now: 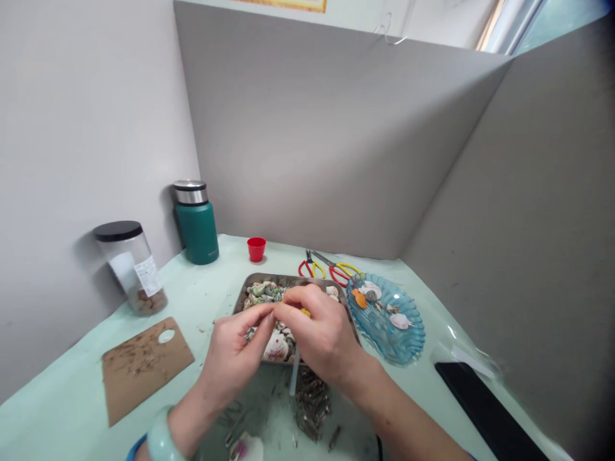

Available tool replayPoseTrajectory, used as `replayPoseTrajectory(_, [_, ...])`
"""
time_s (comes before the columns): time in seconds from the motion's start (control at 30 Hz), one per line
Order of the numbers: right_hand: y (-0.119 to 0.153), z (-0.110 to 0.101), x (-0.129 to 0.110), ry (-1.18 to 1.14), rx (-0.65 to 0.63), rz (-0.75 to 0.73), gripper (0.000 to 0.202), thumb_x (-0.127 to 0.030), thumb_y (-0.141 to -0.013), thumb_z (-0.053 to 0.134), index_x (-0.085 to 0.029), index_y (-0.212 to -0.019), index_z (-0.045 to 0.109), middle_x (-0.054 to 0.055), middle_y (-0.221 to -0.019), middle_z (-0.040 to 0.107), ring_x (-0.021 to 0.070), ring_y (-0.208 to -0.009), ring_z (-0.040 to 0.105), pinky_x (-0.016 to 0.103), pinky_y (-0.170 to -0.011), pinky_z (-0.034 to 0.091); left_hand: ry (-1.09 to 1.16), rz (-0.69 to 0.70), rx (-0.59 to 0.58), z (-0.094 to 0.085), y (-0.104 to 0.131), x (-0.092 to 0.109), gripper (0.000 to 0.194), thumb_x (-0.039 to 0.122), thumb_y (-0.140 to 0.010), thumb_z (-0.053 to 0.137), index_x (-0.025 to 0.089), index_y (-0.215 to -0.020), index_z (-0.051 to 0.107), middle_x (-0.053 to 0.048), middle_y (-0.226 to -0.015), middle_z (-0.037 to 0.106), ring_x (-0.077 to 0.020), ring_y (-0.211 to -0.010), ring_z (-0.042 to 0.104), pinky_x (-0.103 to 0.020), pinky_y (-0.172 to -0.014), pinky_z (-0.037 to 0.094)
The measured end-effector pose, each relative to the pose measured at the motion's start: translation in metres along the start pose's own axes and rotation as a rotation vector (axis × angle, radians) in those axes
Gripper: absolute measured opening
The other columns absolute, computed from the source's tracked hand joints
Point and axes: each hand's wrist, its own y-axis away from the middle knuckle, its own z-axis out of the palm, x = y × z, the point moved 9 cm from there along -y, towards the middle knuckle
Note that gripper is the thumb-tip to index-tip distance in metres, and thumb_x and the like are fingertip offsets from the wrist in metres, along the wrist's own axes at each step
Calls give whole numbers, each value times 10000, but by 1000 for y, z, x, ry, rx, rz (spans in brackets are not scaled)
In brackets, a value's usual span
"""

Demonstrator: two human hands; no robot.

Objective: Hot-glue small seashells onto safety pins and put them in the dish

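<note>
Both hands meet over a metal tray [246, 286] of shells, fingertips touching. My left hand [235, 349] is pinched closed on something too small to make out. My right hand [319, 326] is also closed; a pale thin stick [295, 371] sticks out below it, and a bit of yellow shows between its fingers. Under the hands, in the tray, lies a white shell [276, 346] with reddish marks. Just in front of the tray is a pile of small metal pieces [312, 403]. A white and pink piece [247, 448] lies at the bottom edge.
At the left stand a green bottle [198, 232], a lidded jar [132, 269] and a brown board [144, 368]. A red cup [256, 250] and scissors [340, 272] are behind the tray. Right are a blue plate [416, 320] with shells and a black flat object [485, 410].
</note>
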Motion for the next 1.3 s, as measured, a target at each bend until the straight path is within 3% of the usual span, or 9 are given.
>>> replayPoseTrajectory(0.13, [2, -1, -7, 15, 65, -63, 187, -160, -895, 428, -175, -850, 609, 60, -912, 591, 155, -791, 483, 279, -685, 397, 8, -12, -3, 0, 0, -1, 221, 275, -787, 565, 202, -937, 709, -24, -868, 727, -187, -711, 642, -251, -685, 481])
replayPoseTrajectory(0.3, [4, 0, -11, -88, 77, -119, 167, -111, -869, 439, -191, -770, 547, 46, -826, 609, 160, -784, 507, 302, -718, 416, 122, -142, 29, -5, -3, -15, 198, 311, -785, 567, 196, -887, 692, -24, -859, 716, -207, -807, 634, -267, -733, 484])
replayPoseTrajectory(0.37, [3, -9, 0, -239, 118, -36, 135, -93, -855, 441, -196, -808, 516, 44, -839, 602, 159, -819, 527, 301, -739, 429, 210, -197, 25, -5, -4, -20, 205, 324, -783, 572, 190, -896, 679, -29, -880, 712, -198, -793, 636, -270, -733, 489])
replayPoseTrajectory(0.47, [6, -17, 27, -395, 157, 227, 69, -137, -859, 453, -202, -863, 475, 40, -845, 581, 156, -794, 543, 297, -718, 433, 405, -267, -7, 2, -3, -26, 229, 332, -798, 566, 192, -959, 649, -35, -945, 702, -178, -777, 641, -270, -738, 496])
replayPoseTrajectory(0.57, [9, -11, 41, -425, 63, 413, 26, -205, -882, 438, -202, -893, 462, 21, -793, 565, 143, -699, 526, 275, -642, 410, 553, -291, -26, 8, -1, -29, 215, 322, -813, 563, 202, -978, 628, -30, -961, 693, -170, -793, 638, -268, -747, 495])
replayPoseTrajectory(0.83, [9, 9, 35, -599, -136, 519, 73, -257, -897, 425, -204, -912, 473, -36, -690, 497, 104, -611, 451, 227, -560, 340, 620, -314, -45, 15, 2, -32, 210, 326, -818, 558, 206, -980, 616, -33, -953, 671, -160, -738, 626, -279, -704, 504])
replayPoseTrajectory(1.07, [20, 31, 45, -833, -173, 696, 179, -329, -901, 412, -204, -773, 420, -64, -583, 430, 69, -460, 358, 195, -447, 297, 356, -265, 60, 4, 2, -28, 290, 324, -785, 596, 220, -1055, 593, -47, -1109, 620, -174, -901, 609, -274, -784, 494])
replayPoseTrajectory(1.2, [25, 46, 43, -1064, -218, 802, 186, -334, -895, 412, -207, -765, 372, -84, -550, 391, 52, -396, 308, 176, -382, 259, 336, -266, 61, 5, 3, -30, 273, 321, -783, 593, 206, -1030, 581, -41, -973, 657, -171, -871, 603, -283, -763, 492])
replayPoseTrajectory(1.3, [27, 49, 45, -1055, -217, 816, 176, -317, -893, 420, -206, -764, 376, -84, -551, 385, 49, -407, 324, 164, -384, 260, 367, -276, 47, 7, 2, -30, 248, 321, -771, 602, 191, -979, 566, -31, -873, 656, -158, -771, 598, -279, -686, 495])
